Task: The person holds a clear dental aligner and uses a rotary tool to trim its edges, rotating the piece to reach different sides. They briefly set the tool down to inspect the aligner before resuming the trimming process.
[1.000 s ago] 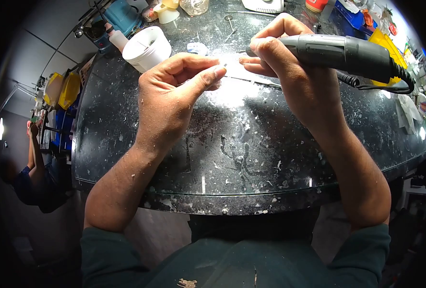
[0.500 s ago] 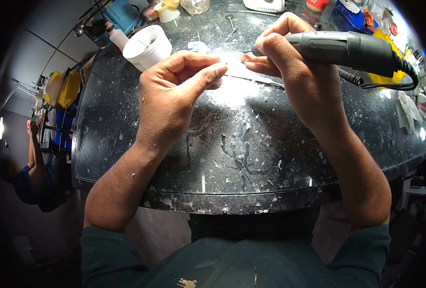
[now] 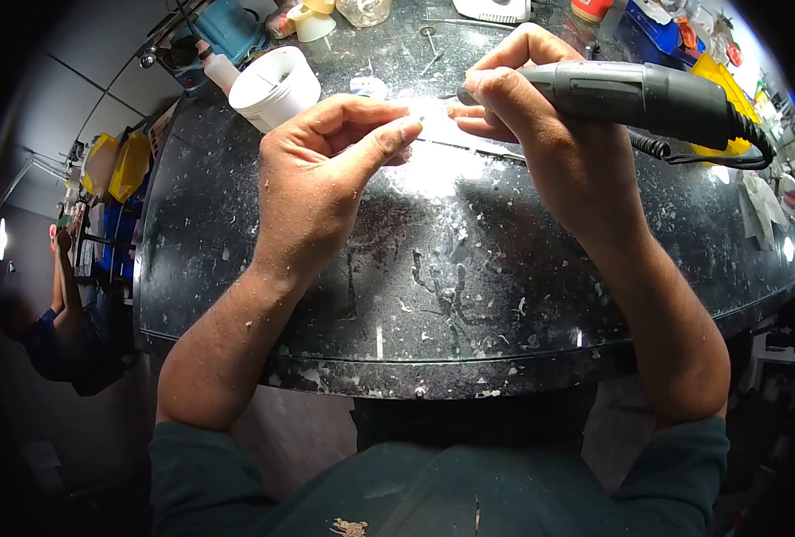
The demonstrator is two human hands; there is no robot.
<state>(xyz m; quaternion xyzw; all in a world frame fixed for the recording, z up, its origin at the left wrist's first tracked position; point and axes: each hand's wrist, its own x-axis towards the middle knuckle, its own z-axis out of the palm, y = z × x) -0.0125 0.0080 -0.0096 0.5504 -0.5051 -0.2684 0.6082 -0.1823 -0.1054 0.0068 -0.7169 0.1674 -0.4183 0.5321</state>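
Black handpiece (image 3: 635,94) in my right hand (image 3: 568,152), fingers wrapped round it, its nose near the small pale piece (image 3: 421,117) that my left hand (image 3: 312,183) pinches, thumb to forefinger, over the desk (image 3: 380,286), well in from its near edge; glare hides any contact.

Bearing, on the bench (image 3: 496,242) at back left, a tub (image 3: 272,100) with a bottle (image 3: 222,73) just to its left and a cup (image 3: 313,25) behind, to the right. Holding, farther right, a container (image 3: 592,9), then a tray (image 3: 650,36) with a bin (image 3: 713,73) lying before it. Having a sheet (image 3: 760,211) lying at far right, before the bin.
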